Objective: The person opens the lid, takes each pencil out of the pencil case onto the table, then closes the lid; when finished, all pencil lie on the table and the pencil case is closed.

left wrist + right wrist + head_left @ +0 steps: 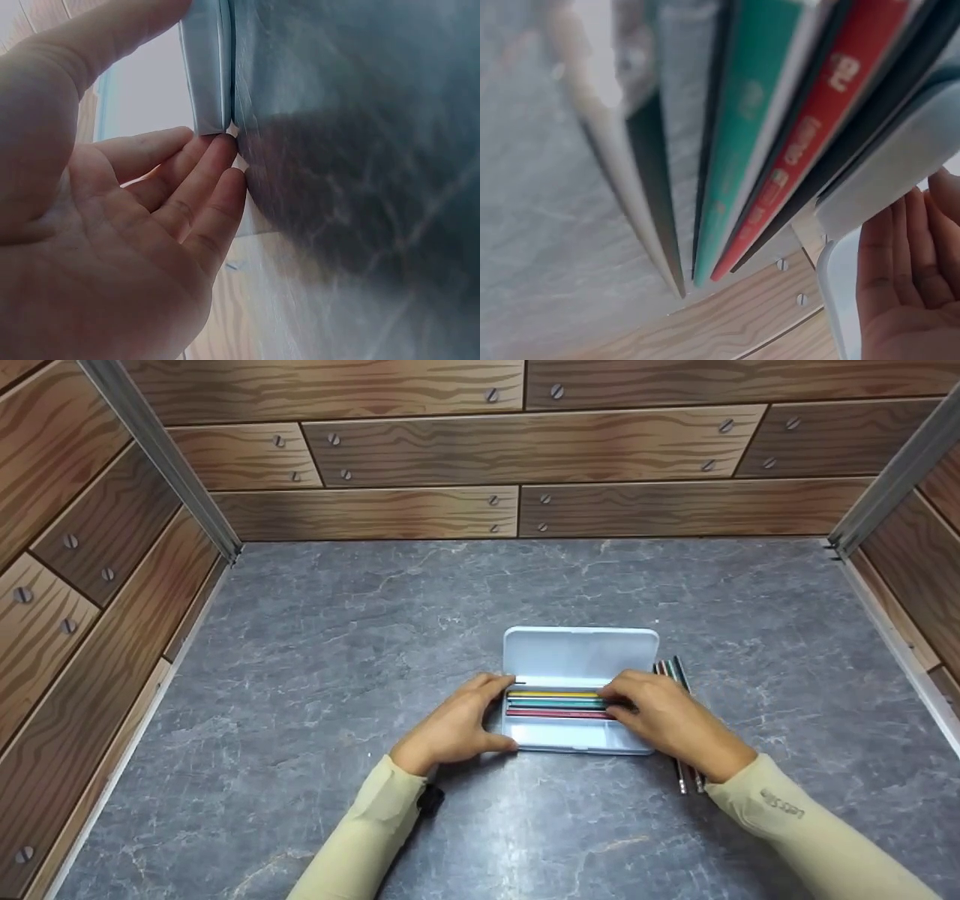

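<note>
A pale, lidded pencil case (577,735) lies open on the table, its lid (581,652) tilted back on the far side. Several pencils (555,704) lie lengthwise in its rear part, yellow, teal and red among them. My left hand (461,724) holds the case's left end between thumb and fingers, the thumb at the near corner. My right hand (660,716) reaches over the right end, with thumb and fingertips at the pencils and hiding their right ends. Its fingers (911,251) look fairly straight in the right wrist view.
More pencils (679,776) lie on the grey marbled table (360,622) just right of the case, partly beneath my right forearm. Close up, a green pencil (746,120) and a red pencil (810,135) show among them. Wood-patterned walls (420,514) enclose the back and sides.
</note>
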Available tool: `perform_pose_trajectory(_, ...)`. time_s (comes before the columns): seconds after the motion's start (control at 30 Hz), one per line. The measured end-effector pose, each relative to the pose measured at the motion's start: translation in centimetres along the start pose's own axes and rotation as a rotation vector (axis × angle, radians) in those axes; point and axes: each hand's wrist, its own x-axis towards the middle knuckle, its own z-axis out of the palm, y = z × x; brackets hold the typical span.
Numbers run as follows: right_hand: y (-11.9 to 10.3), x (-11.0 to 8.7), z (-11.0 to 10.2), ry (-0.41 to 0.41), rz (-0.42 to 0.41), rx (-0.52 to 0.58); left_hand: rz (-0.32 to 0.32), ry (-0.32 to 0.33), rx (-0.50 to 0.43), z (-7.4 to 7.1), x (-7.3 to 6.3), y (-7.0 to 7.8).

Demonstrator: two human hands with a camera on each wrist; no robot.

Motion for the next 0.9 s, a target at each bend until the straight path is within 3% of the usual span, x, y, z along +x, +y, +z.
perform_pose_trajectory(0.47, -1.00, 0.42, 0.25, -0.034, -0.031, -0.132, -0.013, -0.009, 0.000, -0.06, -0.06, 0.07)
perform_pose_trajectory(0.9, -0.27, 0.24, 0.22, 0.014, -0.062, -0.060, -0.004, 0.002, 0.013, -0.08, 0.02, -0.01)
